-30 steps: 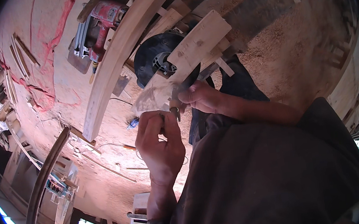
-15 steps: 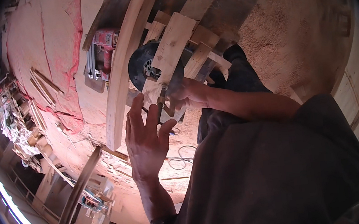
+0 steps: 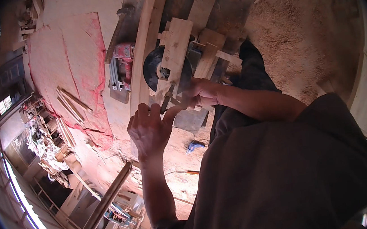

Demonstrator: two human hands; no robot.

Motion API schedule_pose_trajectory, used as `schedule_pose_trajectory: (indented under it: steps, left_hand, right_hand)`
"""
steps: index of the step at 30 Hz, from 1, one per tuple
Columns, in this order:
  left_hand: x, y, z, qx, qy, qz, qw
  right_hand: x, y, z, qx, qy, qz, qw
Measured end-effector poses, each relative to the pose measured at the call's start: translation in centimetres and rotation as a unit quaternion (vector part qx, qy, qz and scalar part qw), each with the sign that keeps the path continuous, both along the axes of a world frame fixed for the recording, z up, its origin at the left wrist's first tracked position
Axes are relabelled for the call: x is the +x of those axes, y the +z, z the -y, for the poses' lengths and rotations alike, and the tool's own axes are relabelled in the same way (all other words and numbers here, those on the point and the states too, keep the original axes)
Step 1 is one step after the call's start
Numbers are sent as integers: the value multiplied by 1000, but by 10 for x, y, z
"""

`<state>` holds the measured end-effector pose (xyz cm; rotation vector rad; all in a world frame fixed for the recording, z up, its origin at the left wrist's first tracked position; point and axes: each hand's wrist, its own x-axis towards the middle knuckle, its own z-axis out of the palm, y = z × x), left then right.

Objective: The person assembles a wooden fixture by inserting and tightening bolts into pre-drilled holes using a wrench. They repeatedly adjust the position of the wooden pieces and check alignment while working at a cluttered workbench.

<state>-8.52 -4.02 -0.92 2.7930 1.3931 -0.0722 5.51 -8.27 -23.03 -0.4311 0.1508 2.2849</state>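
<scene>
A pale wooden board (image 3: 173, 48) lies across a large black disc (image 3: 152, 70), in front of my body. From the board's near end a dark metal rod (image 3: 167, 102) sticks out towards me. My left hand (image 3: 151, 129) has its fingers and thumb curled in at the outer end of this rod, closed on it. On the other side, my right hand (image 3: 204, 92) is closed close to the rod and the board's lower end. Its fingertips are blurred, and what they grip cannot be made out.
A long timber beam (image 3: 146, 46) runs up the left of the disc, with a red power tool (image 3: 125, 60) beyond it. Short wood blocks (image 3: 206, 57) sit to the right. Sawdust (image 3: 292, 34) covers the right side. A blue tool (image 3: 195, 146) lies below the hands.
My left hand's spread fingers have curled in onto the end of the metal rod. The right hand stays by the rod. The whole view has shifted a little to the right.
</scene>
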Motion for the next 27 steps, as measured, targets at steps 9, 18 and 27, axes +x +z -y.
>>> schedule_pose_trajectory:
  steps: [9,18,27]
  left_hand:
    - [18,-1,2,-47,60,60,995]
    - [19,-2,2,-134,131,91,978]
    - [23,-9,14,-309,402,277,816]
  right_hand:
    - [1,-6,0,46,-6,-12,999]
    - [-3,6,1,-24,25,28,999]
    - [-13,-5,7,30,-25,172,984]
